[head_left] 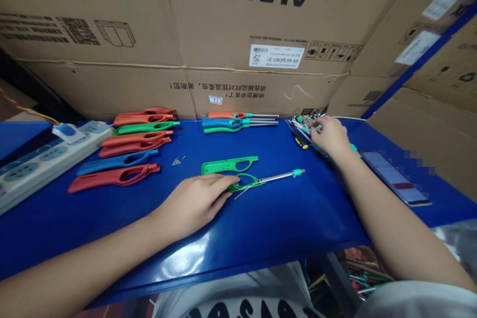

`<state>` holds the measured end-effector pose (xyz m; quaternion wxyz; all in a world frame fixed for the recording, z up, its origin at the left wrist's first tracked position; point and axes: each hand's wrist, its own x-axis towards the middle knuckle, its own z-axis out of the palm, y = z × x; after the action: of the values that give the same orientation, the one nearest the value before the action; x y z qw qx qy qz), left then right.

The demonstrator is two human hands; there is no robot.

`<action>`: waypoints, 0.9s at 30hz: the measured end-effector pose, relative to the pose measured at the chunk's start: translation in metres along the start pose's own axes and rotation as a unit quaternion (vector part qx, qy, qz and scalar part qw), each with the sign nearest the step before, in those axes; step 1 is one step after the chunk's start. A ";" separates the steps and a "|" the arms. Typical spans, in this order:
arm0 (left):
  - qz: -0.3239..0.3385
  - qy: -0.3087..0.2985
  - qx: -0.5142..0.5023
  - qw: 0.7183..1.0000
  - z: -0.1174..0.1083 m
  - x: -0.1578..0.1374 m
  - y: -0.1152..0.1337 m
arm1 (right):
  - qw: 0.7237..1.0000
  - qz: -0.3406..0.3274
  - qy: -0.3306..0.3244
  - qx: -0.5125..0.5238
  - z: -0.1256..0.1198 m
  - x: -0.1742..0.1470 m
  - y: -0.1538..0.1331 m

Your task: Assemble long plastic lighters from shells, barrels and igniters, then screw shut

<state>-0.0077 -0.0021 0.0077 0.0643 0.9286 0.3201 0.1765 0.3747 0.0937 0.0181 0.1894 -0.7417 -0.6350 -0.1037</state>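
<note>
My left hand [199, 201] is closed on the green half-shell of a long-necked lighter [250, 181], low over the table's middle. A metal tube [278, 177] with a turquoise tip runs out of this shell to the right, and a thin loose-looking rod slants below it. Just behind lies a second green half-shell [230, 164]. My right hand [331, 136] reaches into a pile of metal tubes and small parts [303, 124] at the back right. Its fingers are bent together, and what they pinch, if anything, I cannot make out.
Red, orange, green and blue lighter shells [114, 179] lie in a row at left, beside a power strip [55, 156]. Several lighters with tubes [223, 123] lie at the back. Small pins [176, 162], a yellow-black screwdriver [299, 140] and a phone [395, 176] also rest here; cardboard [223, 35] stands behind.
</note>
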 end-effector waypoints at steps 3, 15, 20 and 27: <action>0.004 0.004 -0.003 1.000 0.000 0.001 0.000 | 0.992 0.101 -0.048 -0.062 -0.004 0.006 0.018; -0.039 -0.021 -0.019 0.999 -0.001 0.001 0.001 | 0.989 0.118 -0.054 -0.070 0.011 0.015 0.039; -0.056 -0.029 -0.034 0.997 0.000 0.000 0.001 | 0.989 0.111 -0.071 -0.060 0.011 0.015 0.040; -0.057 -0.028 -0.044 0.997 -0.002 0.001 0.000 | 0.990 0.107 -0.082 -0.049 0.009 0.014 0.035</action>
<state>-0.0077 -0.0019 0.0094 0.1246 0.9096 0.3627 0.1601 0.4102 0.1058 0.0098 0.1101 -0.8198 -0.5594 -0.0531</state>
